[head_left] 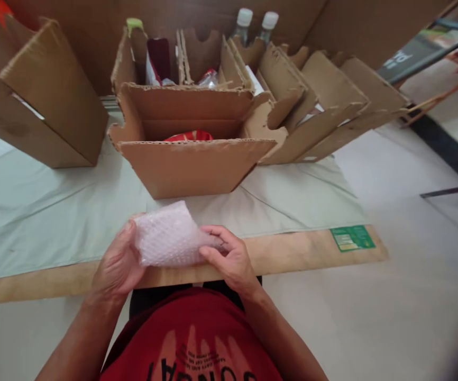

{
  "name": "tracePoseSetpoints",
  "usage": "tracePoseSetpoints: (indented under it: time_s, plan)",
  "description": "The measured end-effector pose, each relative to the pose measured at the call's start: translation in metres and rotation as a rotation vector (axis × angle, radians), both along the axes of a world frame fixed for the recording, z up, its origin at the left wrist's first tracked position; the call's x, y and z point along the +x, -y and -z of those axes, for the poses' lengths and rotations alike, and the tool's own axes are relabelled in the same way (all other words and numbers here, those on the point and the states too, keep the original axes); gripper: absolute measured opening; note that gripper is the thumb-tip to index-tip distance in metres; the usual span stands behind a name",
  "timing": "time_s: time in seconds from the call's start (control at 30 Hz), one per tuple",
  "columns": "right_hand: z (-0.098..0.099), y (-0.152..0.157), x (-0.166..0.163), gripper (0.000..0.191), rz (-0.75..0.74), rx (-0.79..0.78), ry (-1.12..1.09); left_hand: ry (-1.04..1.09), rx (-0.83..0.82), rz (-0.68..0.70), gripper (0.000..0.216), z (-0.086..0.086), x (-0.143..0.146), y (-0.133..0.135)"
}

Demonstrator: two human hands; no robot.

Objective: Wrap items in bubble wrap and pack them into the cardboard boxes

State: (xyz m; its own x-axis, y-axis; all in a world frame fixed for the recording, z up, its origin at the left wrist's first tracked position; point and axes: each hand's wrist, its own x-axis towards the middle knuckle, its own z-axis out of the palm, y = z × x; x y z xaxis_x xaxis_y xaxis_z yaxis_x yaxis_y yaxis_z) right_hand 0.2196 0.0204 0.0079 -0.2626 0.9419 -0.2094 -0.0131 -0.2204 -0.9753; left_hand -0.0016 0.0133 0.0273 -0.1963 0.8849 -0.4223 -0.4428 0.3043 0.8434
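Wooden table (292,251) with pale cloth (54,211), green sticker (351,238), open cardboard boxes (193,159).

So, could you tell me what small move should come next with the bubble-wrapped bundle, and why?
Probably fold the loose end flat: the right hand pinches the twisted end of the bubble-wrapped bundle, the left hand cups its other side, and the open box stands just behind.

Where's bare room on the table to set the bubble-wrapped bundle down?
Bare cloth lies left of the hands, below the side box; another patch lies between the open box and the green label. Behind, flaps and bottles crowd it. Left hand and right hand hold the bundle.
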Motion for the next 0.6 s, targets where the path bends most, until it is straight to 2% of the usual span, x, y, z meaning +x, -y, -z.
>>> tracePoseSetpoints:
  time_s: [0.07,0.13,0.2,0.27,0.3,0.37,0.43,0.47,0.53,0.6]
  plan:
    - [-0.003,-0.002,0.004,0.048,0.104,-0.068,-0.072,0.007,0.046,0.147,0.061,-0.004,0.006,0.001]
    - [-0.009,-0.001,0.008,0.063,0.205,-0.110,-0.185,0.032,0.045,0.265,0.066,-0.006,0.010,0.003]
    - [-0.017,0.004,0.013,0.082,0.261,-0.142,-0.312,0.045,0.013,0.278,0.070,-0.004,0.016,0.002]
    - [-0.026,0.009,0.018,0.088,0.289,-0.164,-0.424,0.040,-0.016,0.229,0.072,0.002,0.023,0.000]
    - [-0.031,0.011,0.021,0.084,0.292,-0.171,-0.468,0.024,-0.026,0.204,0.071,0.006,0.027,-0.002]
    - [-0.040,0.015,0.028,0.061,0.293,-0.168,-0.539,-0.035,-0.027,0.187,0.061,0.012,0.031,-0.005]
    - [-0.047,0.015,0.035,0.039,0.286,-0.123,-0.607,-0.115,0.008,0.219,0.043,0.015,0.031,-0.008]
    - [-0.050,0.014,0.038,0.035,0.281,-0.082,-0.642,-0.158,0.037,0.243,0.035,0.016,0.029,-0.009]
    - [-0.054,0.009,0.044,0.041,0.266,0.004,-0.680,-0.250,0.098,0.288,0.027,0.012,0.023,-0.010]
    - [-0.054,0.003,0.047,0.051,0.268,0.060,-0.666,-0.369,0.162,0.331,0.028,0.006,0.014,-0.010]
